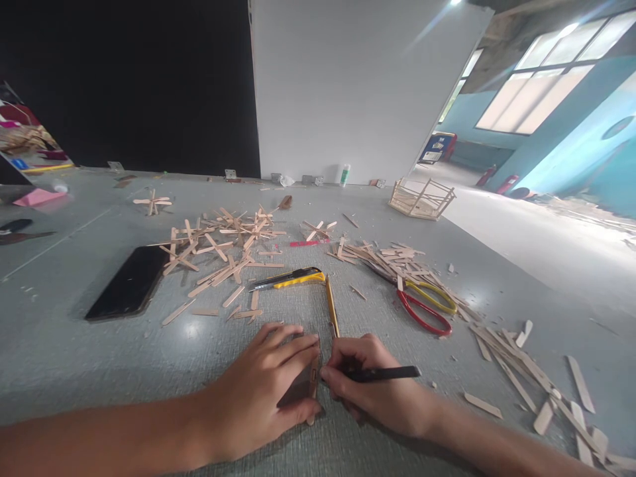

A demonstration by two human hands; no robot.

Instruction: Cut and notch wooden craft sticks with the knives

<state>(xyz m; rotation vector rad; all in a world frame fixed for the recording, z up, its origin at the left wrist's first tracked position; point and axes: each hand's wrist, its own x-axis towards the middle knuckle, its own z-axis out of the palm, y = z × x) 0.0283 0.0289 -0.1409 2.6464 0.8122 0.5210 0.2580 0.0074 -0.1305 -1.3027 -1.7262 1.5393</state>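
Observation:
My left hand [268,381] bears down on the table, thumb and fingertips holding a small wooden stick [314,381] along its edge. A dark patch shows under that palm; I cannot make out what it is. My right hand [368,381] is closed around a black pen [392,373], its tip hidden by the fingers close to the stick. Just beyond the right fingers lies a yellow pencil [332,305]. A yellow and black utility knife [293,278] rests past it, blade pointing left.
Loose craft sticks [218,255] lie scattered at the back, with more sticks [531,371] along the right. Scissors [422,308] with red and yellow handles sit right of centre. A black phone [128,283] lies left, a stick-built frame [422,199] stands back right, and an upright panel [348,93] borders the table.

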